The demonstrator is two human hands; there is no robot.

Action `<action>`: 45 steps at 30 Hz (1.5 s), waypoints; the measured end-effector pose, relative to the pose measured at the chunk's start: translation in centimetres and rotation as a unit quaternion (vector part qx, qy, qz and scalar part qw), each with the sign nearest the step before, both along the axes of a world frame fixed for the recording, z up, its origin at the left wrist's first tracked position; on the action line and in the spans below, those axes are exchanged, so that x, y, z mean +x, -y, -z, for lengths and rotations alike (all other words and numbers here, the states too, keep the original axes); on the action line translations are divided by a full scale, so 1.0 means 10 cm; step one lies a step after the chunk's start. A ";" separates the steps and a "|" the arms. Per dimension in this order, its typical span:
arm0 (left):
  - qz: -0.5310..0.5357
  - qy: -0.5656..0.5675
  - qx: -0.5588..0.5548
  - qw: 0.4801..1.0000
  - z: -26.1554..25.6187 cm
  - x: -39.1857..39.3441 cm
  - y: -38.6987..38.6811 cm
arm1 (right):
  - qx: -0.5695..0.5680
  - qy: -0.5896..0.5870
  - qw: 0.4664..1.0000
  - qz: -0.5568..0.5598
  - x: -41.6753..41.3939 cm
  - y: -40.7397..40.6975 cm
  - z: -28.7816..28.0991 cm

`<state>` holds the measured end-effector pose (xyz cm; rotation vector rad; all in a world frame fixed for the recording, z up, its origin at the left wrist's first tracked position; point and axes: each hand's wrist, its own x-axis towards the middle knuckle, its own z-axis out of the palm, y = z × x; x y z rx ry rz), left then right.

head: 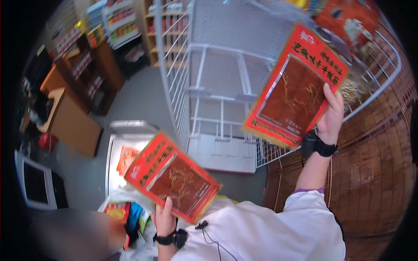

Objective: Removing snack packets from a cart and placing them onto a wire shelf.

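My left hand (164, 218) grips a flat red food packet (178, 177) with gold edges at its lower side, the thumb on the front. Brown contents show through its window. In my right hand (331, 114) is a second red packet (290, 91) of the same kind, held by its right edge. It is raised in front of a white wire display rack (240, 70). A bag of pale nuts or beans (348, 93) lies in the rack just behind my right hand. Both packets bear writing and are tilted.
A white cart or tray (114, 163) holds an orange packet (127, 158). Near my left hand, a plastic bag (143, 243) contains several colourful packets. Brown woven matting (369, 182) runs along the right. Stocked shelves (120, 19) and a wooden cabinet (73, 122) stand at left.
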<state>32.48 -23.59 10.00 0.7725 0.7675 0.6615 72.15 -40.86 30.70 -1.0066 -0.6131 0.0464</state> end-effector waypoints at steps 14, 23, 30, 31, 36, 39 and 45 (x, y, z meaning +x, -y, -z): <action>0.061 0.043 0.040 0.996 0.12 0.00 -0.09 | -0.282 -0.149 0.854 -0.410 -1.38 -1.36 1.47; 0.044 0.014 -0.031 0.998 0.34 -0.22 -0.07 | -0.368 0.016 0.826 -0.427 -1.78 -1.74 2.19; -0.175 0.053 -0.125 0.975 0.39 -0.45 -0.13 | -0.453 -0.265 0.605 -0.599 -1.88 -1.50 2.67; -0.172 0.054 -0.125 0.976 0.41 -0.46 -0.14 | -0.435 -0.308 0.565 -0.630 -2.02 -1.51 2.64; -0.154 0.036 -0.119 0.980 0.36 -0.46 -0.19 | -0.358 -0.351 0.642 -0.580 -2.50 -1.74 2.73; -0.156 0.038 -0.101 0.982 0.33 -0.47 -0.21 | -0.333 -0.332 0.684 -0.558 -2.52 -1.96 2.74; -0.060 -0.011 -0.040 0.997 0.36 -0.77 -0.05 | -0.266 -0.336 0.742 -0.516 -2.33 -2.79 3.06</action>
